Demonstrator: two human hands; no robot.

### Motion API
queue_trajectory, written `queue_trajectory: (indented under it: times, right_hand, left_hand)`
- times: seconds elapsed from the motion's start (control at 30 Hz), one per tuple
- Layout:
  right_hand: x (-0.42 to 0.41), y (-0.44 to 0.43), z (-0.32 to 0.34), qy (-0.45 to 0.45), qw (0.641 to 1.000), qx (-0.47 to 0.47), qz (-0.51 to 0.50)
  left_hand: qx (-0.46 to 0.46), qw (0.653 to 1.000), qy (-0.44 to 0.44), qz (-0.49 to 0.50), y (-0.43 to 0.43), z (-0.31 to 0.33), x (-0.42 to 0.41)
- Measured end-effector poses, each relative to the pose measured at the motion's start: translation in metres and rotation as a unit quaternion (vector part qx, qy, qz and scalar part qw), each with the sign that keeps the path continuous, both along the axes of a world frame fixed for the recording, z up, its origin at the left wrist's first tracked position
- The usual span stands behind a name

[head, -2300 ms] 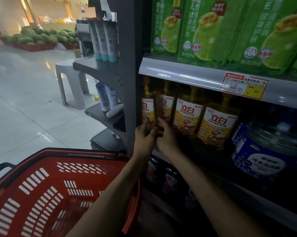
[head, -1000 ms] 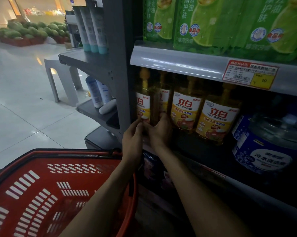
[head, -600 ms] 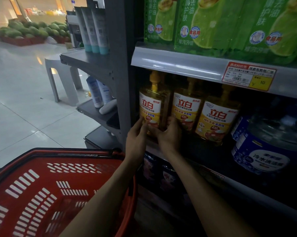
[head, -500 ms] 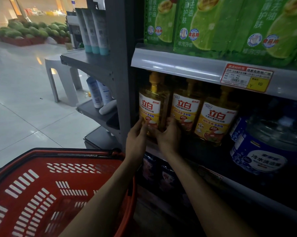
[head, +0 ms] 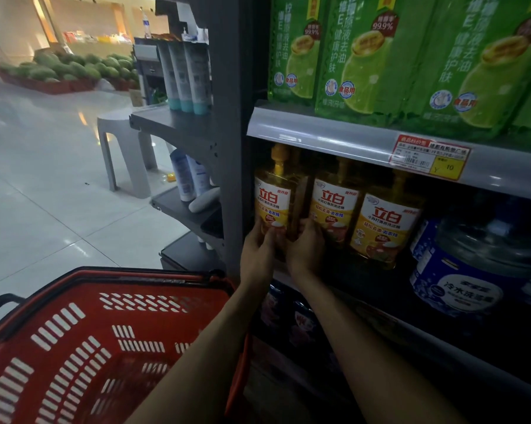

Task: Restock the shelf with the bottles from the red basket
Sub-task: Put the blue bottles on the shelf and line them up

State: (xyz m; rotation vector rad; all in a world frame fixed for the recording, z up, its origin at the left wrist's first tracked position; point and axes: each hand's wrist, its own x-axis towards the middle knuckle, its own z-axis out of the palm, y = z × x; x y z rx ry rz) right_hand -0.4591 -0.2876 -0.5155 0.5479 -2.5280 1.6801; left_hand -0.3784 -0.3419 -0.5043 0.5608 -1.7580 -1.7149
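- Tiled shop floor (head: pixel 59 194), lower left: red slotted plastic basket (head: pixel 74 347) shows no bottles; the corner under the arms is hidden.
- On grey metal shelf (head: pixel 230 148), left hand (head: pixel 256 249) clasps yellow pump-top detergent bottle (head: pixel 273 197) low on one side, right hand (head: pixel 307 249) the other; leftmost in the row.
- Bottle upright, long axis vertical, pump up, label facing out.
- Looks like the last one: both hands seat it, then let go.
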Motion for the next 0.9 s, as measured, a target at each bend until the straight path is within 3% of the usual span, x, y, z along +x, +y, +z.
queue_trajectory:
  times: [0.27, 0.37, 0.53, 0.77, 0.9]
  right_hand:
    - [-0.001, 0.005, -0.001, -0.024, 0.999, 0.013, 0.027]
    - [0.005, 0.022, 0.004, -0.020, 0.999, 0.014, 0.044]
    - [0.027, 0.060, 0.017, 0.047, 0.993, 0.086, 0.065]
    - [0.071, 0.098, 0.056, 0.149, 0.956, 0.202, 0.152]
    - [0.104, 0.102, 0.078, 0.156, 0.926, 0.292, 0.183]
  left_hand:
    - [-0.014, 1.000, -0.007, -0.006, -0.007, 0.000, 0.002]
    - [-0.110, 0.992, -0.064, -0.018, -0.007, 0.003, 0.012]
    - [-0.324, 0.918, -0.229, -0.029, -0.003, 0.020, 0.044]
    - [-0.477, 0.819, -0.314, -0.045, 0.006, 0.053, 0.108]
    - [-0.541, 0.762, -0.356, -0.029, 0.018, 0.073, 0.158]
